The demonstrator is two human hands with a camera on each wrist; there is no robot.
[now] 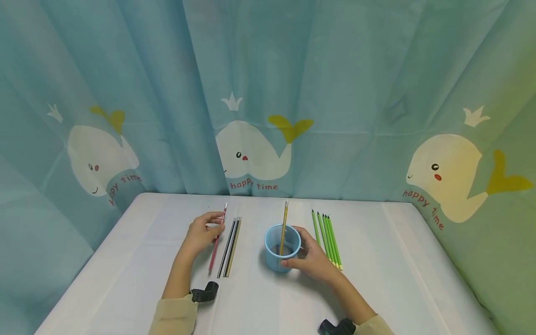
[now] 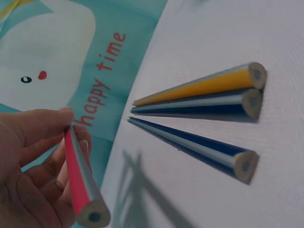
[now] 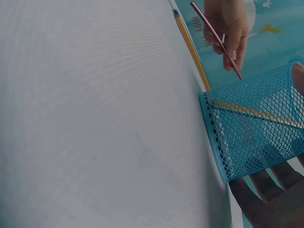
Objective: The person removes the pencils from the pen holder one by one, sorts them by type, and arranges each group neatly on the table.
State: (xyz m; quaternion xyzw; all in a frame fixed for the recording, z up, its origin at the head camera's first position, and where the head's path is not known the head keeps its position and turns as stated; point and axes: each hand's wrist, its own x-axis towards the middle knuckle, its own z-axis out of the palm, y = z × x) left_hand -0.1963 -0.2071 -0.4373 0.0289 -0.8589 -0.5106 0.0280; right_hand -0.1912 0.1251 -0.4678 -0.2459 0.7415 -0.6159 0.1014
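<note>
My left hand (image 1: 202, 235) pinches a red pencil (image 1: 214, 255) between thumb and fingers, lifted off the table as the left wrist view shows. Its unsharpened end (image 2: 95, 214) points toward that camera. To the right of this hand lie two dark blue pencils (image 2: 199, 147) and a yellow pencil (image 2: 204, 85), side by side. My right hand (image 1: 315, 260) holds a light blue mesh pencil cup (image 1: 274, 264) by its right side, thumb in front and fingers behind. Inside the upright cup leans another yellow pencil (image 1: 285, 218), its upper part above the rim.
Several green pencils (image 1: 327, 232) lie in a row right of the cup, behind the right hand. The white table (image 1: 389, 270) ends at the back against a blue-green curtain (image 1: 347, 93) printed with whales. A black wrist device (image 1: 205, 293) sits on the left forearm.
</note>
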